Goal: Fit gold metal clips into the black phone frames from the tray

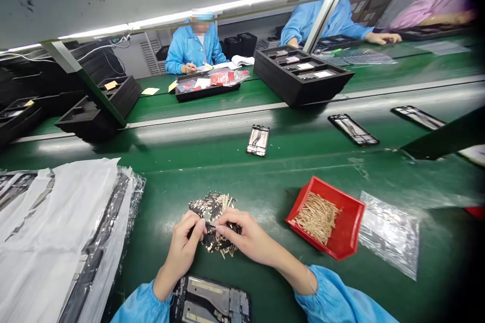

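Observation:
My left hand and my right hand meet over a heap of small black and gold flex parts on the green mat. Both hands are closed in a pinch on one small black part held between their fingertips. Below my wrists a phone frame lies flat at the near edge. A red tray of thin gold strips sits to the right of my right hand.
White sheets over stacked frames fill the left. A clear plastic bag lies right of the red tray. Phone frames ride the belt. Black trays stand beyond, where people in blue coats work.

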Demonstrator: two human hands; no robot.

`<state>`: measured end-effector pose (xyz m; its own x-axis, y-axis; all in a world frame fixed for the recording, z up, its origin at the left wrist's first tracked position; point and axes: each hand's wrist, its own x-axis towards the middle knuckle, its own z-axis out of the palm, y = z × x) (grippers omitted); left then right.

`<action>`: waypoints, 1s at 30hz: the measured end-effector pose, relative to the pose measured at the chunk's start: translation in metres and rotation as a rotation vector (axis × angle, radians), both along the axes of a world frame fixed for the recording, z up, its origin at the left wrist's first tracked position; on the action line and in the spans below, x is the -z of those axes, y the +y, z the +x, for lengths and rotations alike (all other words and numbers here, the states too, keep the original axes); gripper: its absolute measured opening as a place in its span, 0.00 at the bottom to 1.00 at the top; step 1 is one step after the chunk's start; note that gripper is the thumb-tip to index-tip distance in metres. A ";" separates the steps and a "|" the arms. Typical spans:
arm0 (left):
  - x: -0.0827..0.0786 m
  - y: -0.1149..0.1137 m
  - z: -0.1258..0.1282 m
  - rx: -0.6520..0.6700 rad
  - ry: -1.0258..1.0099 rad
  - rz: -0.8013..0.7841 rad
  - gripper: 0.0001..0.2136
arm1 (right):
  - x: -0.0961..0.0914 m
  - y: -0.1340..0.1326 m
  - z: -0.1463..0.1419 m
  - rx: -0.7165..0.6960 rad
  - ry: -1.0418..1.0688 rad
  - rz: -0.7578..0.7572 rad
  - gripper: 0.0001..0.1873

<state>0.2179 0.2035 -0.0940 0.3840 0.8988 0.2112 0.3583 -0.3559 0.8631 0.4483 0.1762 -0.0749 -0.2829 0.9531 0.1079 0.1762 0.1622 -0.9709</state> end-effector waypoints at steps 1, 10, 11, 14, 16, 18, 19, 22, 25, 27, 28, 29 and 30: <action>0.002 0.001 0.000 0.003 -0.006 0.013 0.18 | 0.001 0.000 0.000 0.005 0.014 -0.002 0.22; 0.006 -0.019 0.009 0.178 -0.135 -0.098 0.23 | 0.011 -0.008 -0.013 0.097 0.043 0.190 0.12; 0.004 -0.024 0.012 0.123 -0.183 -0.163 0.23 | 0.012 -0.010 -0.016 0.110 0.007 0.259 0.11; -0.003 -0.036 0.018 -0.186 -0.323 -0.265 0.19 | 0.010 -0.017 -0.023 0.159 -0.150 0.434 0.08; -0.007 -0.043 0.015 -0.364 -0.442 -0.288 0.19 | 0.005 -0.028 -0.021 0.226 -0.262 0.509 0.09; -0.010 -0.050 0.007 -0.432 -0.558 -0.352 0.20 | -0.004 -0.044 -0.008 0.349 -0.374 0.589 0.11; -0.011 -0.053 0.002 -0.423 -0.583 -0.402 0.21 | -0.010 -0.054 0.004 0.440 -0.432 0.636 0.12; -0.013 -0.068 -0.010 -0.331 -0.478 -0.566 0.26 | -0.022 -0.084 0.054 0.826 -0.616 0.735 0.14; -0.013 -0.084 -0.008 -0.220 -0.332 -0.705 0.30 | -0.021 -0.105 0.105 1.081 -0.894 0.645 0.07; -0.011 -0.092 0.000 -0.099 -0.270 -0.788 0.31 | -0.016 -0.114 0.120 1.120 -1.076 0.532 0.12; -0.009 -0.093 0.004 -0.032 -0.241 -0.825 0.30 | -0.014 -0.118 0.120 1.120 -1.113 0.494 0.13; -0.008 -0.094 0.009 0.029 -0.213 -0.856 0.30 | -0.014 -0.121 0.114 1.104 -1.099 0.477 0.13; -0.007 -0.093 0.013 0.079 -0.188 -0.879 0.30 | -0.014 -0.124 0.104 1.052 -1.044 0.482 0.12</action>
<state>0.2312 0.1100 -0.0870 0.4798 0.7381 -0.4744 0.1862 0.4427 0.8771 0.5523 0.0522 -0.0604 0.3234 0.6976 0.6393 0.9457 -0.2146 -0.2442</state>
